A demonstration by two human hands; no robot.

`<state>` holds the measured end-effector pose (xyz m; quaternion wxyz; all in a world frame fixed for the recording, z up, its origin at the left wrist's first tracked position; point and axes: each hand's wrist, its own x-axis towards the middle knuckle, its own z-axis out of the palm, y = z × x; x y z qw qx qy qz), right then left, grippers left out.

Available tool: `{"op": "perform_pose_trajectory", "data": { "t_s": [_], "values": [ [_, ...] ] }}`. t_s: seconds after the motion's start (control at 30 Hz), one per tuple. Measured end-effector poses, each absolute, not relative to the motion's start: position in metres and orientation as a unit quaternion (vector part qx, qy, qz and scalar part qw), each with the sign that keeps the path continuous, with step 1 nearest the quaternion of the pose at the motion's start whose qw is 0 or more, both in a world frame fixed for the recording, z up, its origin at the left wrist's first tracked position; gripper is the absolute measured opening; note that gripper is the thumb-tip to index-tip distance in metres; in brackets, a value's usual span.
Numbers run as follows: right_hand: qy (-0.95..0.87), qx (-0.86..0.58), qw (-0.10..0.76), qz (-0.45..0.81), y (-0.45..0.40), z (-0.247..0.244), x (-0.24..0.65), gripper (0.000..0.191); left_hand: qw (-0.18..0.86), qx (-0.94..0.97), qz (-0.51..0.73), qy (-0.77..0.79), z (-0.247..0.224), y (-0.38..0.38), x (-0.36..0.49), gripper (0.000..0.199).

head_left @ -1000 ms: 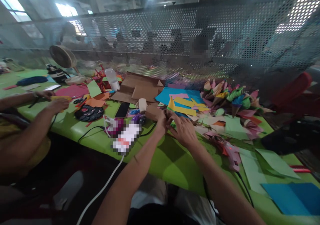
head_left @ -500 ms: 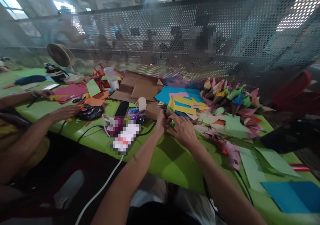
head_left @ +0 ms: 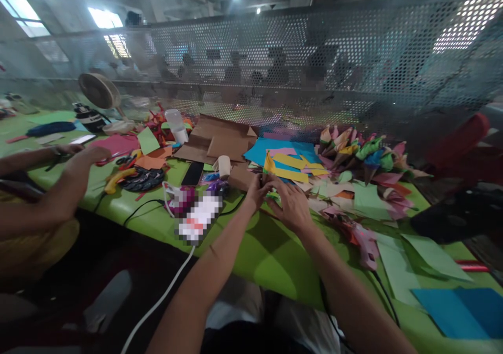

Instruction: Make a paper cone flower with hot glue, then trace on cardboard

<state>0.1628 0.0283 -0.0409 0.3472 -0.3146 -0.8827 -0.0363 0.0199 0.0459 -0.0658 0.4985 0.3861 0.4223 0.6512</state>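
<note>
A small paper piece with a yellow pointed top (head_left: 269, 163) and some green below stands upright between my hands, above the green table. My left hand (head_left: 256, 190) is closed around its lower part. My right hand (head_left: 291, 203) touches it from the right with thumb and fingertips; the fingers are bent together. My palms hide much of the piece. Yellow strips (head_left: 291, 174) and blue sheets (head_left: 257, 150) lie just behind my hands. The pink glue gun (head_left: 365, 246) rests to the right of my right forearm.
Paper cones (head_left: 353, 152) are bunched at the back right. Left of my hands are a phone with a white cable (head_left: 200, 215), a roll (head_left: 223, 166) and brown card (head_left: 228, 144). Another person's arms (head_left: 58, 186) reach in at far left, near a yellow glue gun (head_left: 118, 180).
The other person's nearer hand has moved left and back, off the yellow tool. My hands have shifted only slightly around the paper piece.
</note>
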Motion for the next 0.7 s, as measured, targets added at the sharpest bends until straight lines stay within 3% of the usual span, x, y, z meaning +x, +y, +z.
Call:
{"op": "perform_pose_trajectory", "data": {
  "t_s": [0.2, 0.4, 0.7],
  "values": [
    [-0.872, -0.311, 0.378, -0.017, 0.03, -0.042, 0.165, 0.026, 0.483, 0.414, 0.644, 0.425, -0.062, 0.042, 0.02, 0.036],
    [-0.801, -0.346, 0.486, 0.056, 0.035, -0.041, 0.168, 0.029, 0.483, 0.451, 0.611, 0.436, -0.058, 0.038, 0.02, 0.043],
    [-0.705, -0.368, 0.577, 0.184, 0.04, -0.04, 0.172, 0.028, 0.49, 0.481, 0.579, 0.439, -0.057, 0.038, 0.02, 0.044]
  ]
}}
